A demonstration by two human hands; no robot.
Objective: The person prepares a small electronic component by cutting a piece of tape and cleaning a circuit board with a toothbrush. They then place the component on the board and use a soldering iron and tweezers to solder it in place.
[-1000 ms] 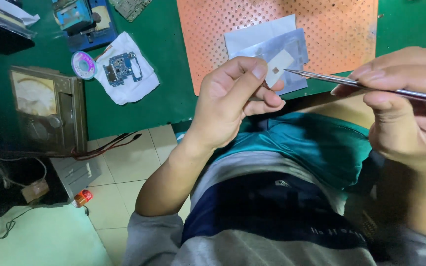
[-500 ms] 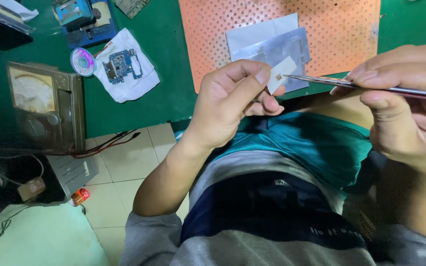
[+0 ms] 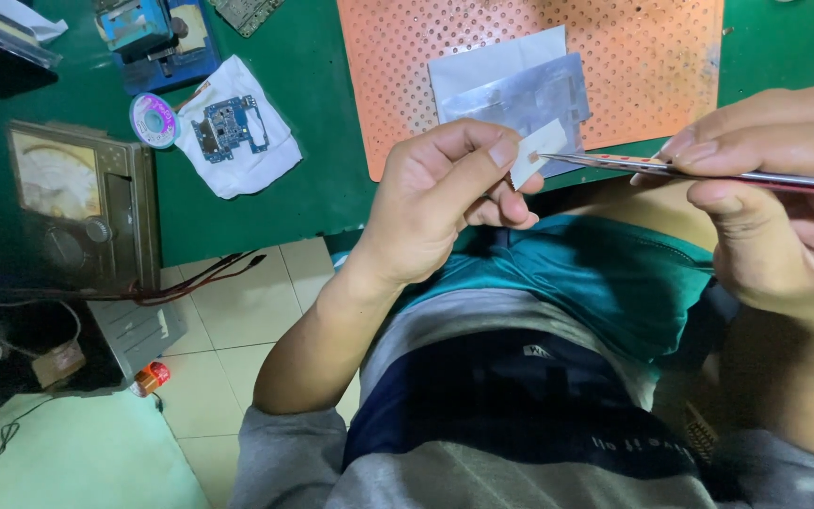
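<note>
The left hand (image 3: 431, 203) pinches a small white card (image 3: 537, 151) between thumb and forefinger, held in the air just off the near edge of the green surface (image 3: 317, 113), in front of the orange perforated mat (image 3: 652, 57). The right hand (image 3: 784, 207) is closed around thin metal tweezers (image 3: 671, 168), whose tips touch the card's face. The card looks feather-light, thin and easily bent or dropped, so it is best gripped by its lower edge, as now. The tweezers are stiff and sharp, and probably need only light pressure. A blue circuit board (image 3: 228, 124) lies on a white cloth (image 3: 237, 170) toward the left of the surface.
</note>
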